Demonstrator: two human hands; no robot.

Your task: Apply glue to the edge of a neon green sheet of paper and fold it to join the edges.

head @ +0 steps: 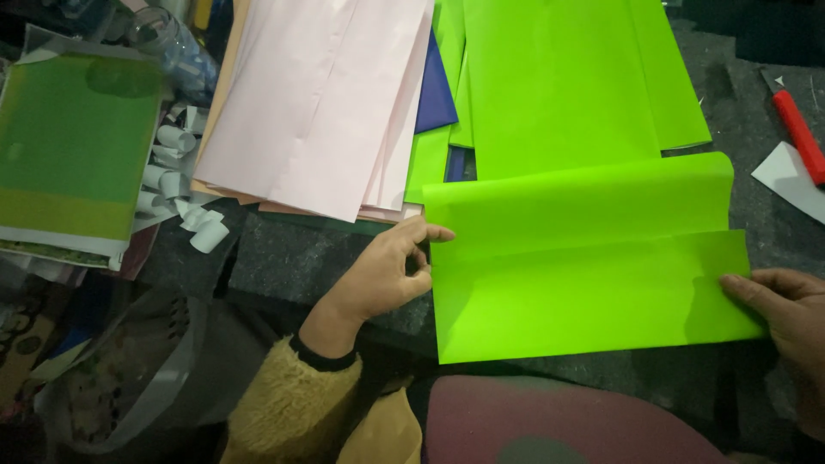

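Dark table (pixel 284 258) under everything, and it's crowded. Biggest thing beyond both hands: a spread of green sheets (pixel 559 77) running off the top edge. Up and out from the left hand, a pink stack (pixel 318 94) fans over a tan sheet, with a blue sheet (pixel 434 90) peeking between pink and green. Further out to that side sits a clear packet (pixel 73 146) of green paper, and between it and the pink stack, a litter of white curls (pixel 185 185).

Now the folded green sheet (pixel 584 275), lying flat between the two hands, its upper flap bent over the lower part. Left hand (pixel 387 271), yellow fuzzy sleeve (pixel 288 408) behind it, pinches the sheet's near edge, fingers curled, index stretched along the fold. Right hand (pixel 786 314) presses fingertips flat on the opposite lower corner, not closed around anything.

Beyond the right hand, well apart: a red cutter (pixel 799 133) and a white scrap (pixel 786 176) just beside it. Nothing lies on the folded sheet itself; the pink stack's corner comes near the left fingers.
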